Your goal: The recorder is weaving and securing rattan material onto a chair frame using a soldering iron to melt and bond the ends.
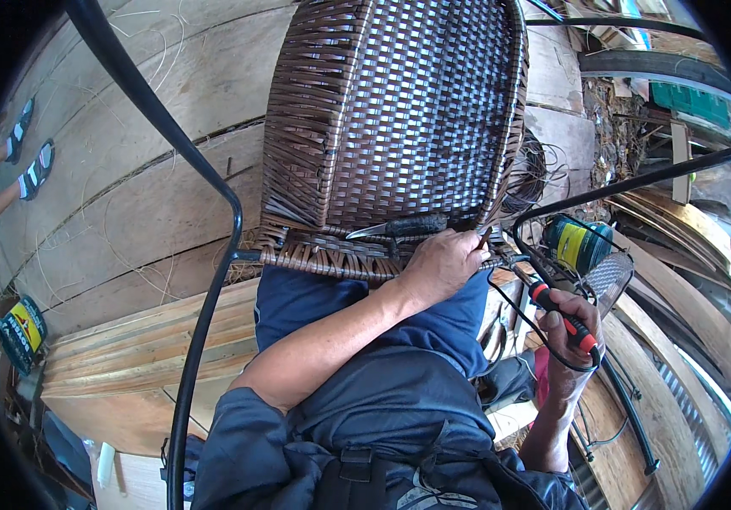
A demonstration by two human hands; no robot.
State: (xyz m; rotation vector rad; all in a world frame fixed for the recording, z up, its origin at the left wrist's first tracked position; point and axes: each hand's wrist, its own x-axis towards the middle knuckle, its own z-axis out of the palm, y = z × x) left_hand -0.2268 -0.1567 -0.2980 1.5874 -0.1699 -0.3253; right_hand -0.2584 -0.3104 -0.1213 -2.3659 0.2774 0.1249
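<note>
A brown woven wicker chair point(420, 110) with black tube legs point(204, 170) lies across my lap, its narrow woven edge toward me. At the right corner of that edge, my left hand point(443, 265) is closed, fingertips pinching what looks like a brown strand. A knife point(412, 226) with a dark handle rests on the weave just beyond this hand. My right hand point(571, 330) is wrapped round a soldering iron point(544, 296) with a red and black handle, right of the chair corner. Its cord loops under the hand, and its tip points up and left toward the chair frame.
A coil of dark strand point(529, 174) lies right of the chair. Dark green tins with yellow labels stand at right point(582, 242) and far left point(21, 331). Wooden boards point(680, 229) pile up at right. Another person's sandalled feet point(35, 170) are at far left.
</note>
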